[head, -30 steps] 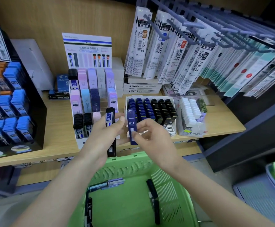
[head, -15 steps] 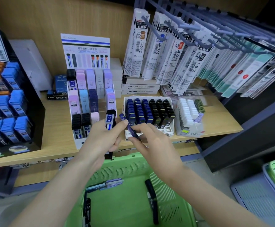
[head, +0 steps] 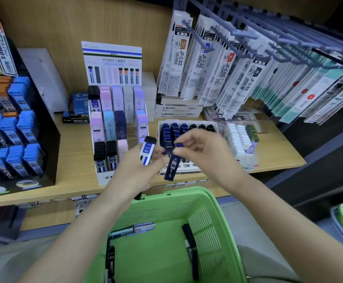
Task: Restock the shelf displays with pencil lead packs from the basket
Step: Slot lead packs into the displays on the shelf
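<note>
Left hand [head: 140, 170] grips black-capped blue-label lead pack [head: 148, 150]; right hand [head: 206, 155] pinches slim navy lead pack [head: 173, 163]. Fingertip pinch may drop it short of white cardboard tray [head: 189, 170] at 12 o'clock.

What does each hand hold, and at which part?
Left hand grips the black-capped 0.5 pack around its middle; right hand pinches the dark blue pack near its top.

The left forearm [head: 80, 231] and right forearm [head: 278, 211] are bare for their whole visible length. The left hand [head: 138, 170] and right hand [head: 205, 152] are bare too. Pale fabric [head: 256, 262] below may be clothing; I cannot tell.
</note>
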### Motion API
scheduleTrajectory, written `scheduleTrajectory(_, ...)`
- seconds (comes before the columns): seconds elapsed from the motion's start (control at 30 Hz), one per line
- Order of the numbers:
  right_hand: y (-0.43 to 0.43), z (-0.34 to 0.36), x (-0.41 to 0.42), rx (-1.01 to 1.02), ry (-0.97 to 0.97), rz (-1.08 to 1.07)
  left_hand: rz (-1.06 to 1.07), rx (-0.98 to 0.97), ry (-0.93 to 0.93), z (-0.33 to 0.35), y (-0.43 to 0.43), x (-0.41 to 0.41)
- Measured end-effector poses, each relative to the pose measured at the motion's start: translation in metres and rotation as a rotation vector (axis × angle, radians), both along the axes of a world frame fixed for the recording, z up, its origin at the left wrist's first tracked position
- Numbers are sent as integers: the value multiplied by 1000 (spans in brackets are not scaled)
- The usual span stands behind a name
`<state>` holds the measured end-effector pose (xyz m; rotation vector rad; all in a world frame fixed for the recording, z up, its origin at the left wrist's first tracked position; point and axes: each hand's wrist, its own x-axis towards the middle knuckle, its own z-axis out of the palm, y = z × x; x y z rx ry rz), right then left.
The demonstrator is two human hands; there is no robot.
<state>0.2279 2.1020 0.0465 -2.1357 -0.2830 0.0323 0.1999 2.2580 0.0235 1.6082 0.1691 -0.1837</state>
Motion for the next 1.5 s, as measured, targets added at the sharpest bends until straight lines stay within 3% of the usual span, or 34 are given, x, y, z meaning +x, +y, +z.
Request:
scheduleTrajectory(0.13, -10, 2, 13, -35, -86, -123, 102, -44, 50, -4, 9, 8)
scheduleTrajectory(0.3, -5, -18, 16, -198, -91, -108, 99, -15, 21, -13, 13, 14)
scheduleTrajectory(0.9, 7, -30, 27, -650, -244, 154, 99, -12, 58, -16, 19, 16)
scheduleTrajectory(1.3, 12, -41, 33, -755, -374, 135, 229, -223, 106, -3, 16, 12)
scheduleTrajectory(1.4, 13, -46, 28, -660, -499, 87, 226, -302, 96, 0, 15, 12)
scheduleTrajectory(1.5, 25, -41, 13, -328, -329, 17, 214, -363, 86, 0, 17, 10)
